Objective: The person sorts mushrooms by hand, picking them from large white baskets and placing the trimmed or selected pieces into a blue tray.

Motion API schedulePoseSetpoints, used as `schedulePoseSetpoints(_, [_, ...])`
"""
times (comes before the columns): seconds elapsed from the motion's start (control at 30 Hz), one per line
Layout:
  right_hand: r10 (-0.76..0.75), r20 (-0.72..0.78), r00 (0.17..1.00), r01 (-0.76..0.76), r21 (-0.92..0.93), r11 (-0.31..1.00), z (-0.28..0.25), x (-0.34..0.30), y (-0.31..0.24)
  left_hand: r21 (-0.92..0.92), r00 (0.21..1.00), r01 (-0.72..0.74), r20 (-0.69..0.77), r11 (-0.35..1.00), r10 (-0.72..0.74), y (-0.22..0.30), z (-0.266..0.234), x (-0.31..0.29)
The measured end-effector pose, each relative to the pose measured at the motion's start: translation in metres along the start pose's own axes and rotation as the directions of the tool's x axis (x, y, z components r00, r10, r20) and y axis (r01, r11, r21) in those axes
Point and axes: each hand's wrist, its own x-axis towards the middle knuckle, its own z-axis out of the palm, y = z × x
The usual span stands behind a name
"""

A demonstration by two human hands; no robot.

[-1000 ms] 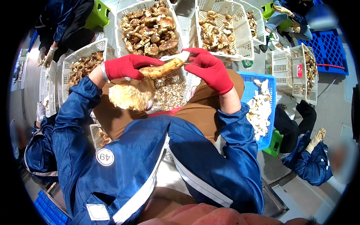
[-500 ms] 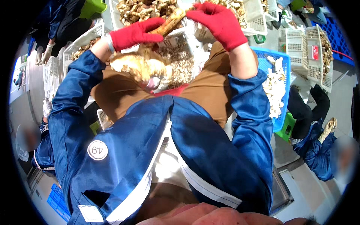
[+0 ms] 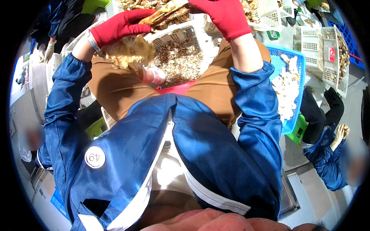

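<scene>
A long brown mushroom (image 3: pixel 163 13) with a pale streak is held slanting between my hands, above a white crate (image 3: pixel 169 37) full of brown mushrooms. My left hand (image 3: pixel 121 27), in a red glove, is closed on its lower left end with thumb and fingers. At its upper right end is my right hand (image 3: pixel 223 17), also red-gloved, its fingers closed by the tip and partly cut off by the picture's upper edge. Whether those fingers also hold a small tool is hidden. Brown and white scraps (image 3: pixel 179 63) lie below, between my legs.
To my right, a blue basket (image 3: pixel 300 96) holds white mushroom pieces (image 3: pixel 287 86). More white crates (image 3: pixel 314 52) with mushrooms stand farther right. A pale yellow, fuzzy-looking thing (image 3: pixel 129 52) lies by my left leg. Other people in blue jackets (image 3: pixel 327 167) sit at both sides.
Both hands have moved up in view with the mushroom, and my left hand also leftward. The mushroom now shows a pale streak along its upper part. More of the scraps shows.
</scene>
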Motion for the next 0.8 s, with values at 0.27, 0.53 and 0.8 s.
schedulePoseSetpoints(0.27, [-0.132,0.004,0.991,0.13,-0.226,0.966,-0.006,-0.002,0.008,-0.05,0.997,-0.064,-0.042,0.997,0.062,-0.007,0.023,0.0])
schedulePoseSetpoints(0.53, [0.104,0.073,0.992,-0.126,0.465,0.876,-0.005,-0.007,0.008,-0.255,0.977,-0.153,0.108,0.955,0.186,-0.06,0.022,0.002])
schedulePoseSetpoints(0.8, [-0.133,0.005,0.991,0.133,-0.153,0.979,0.003,-0.012,0.003,-0.343,0.985,-0.126,0.068,0.931,0.159,-0.007,0.037,0.003])
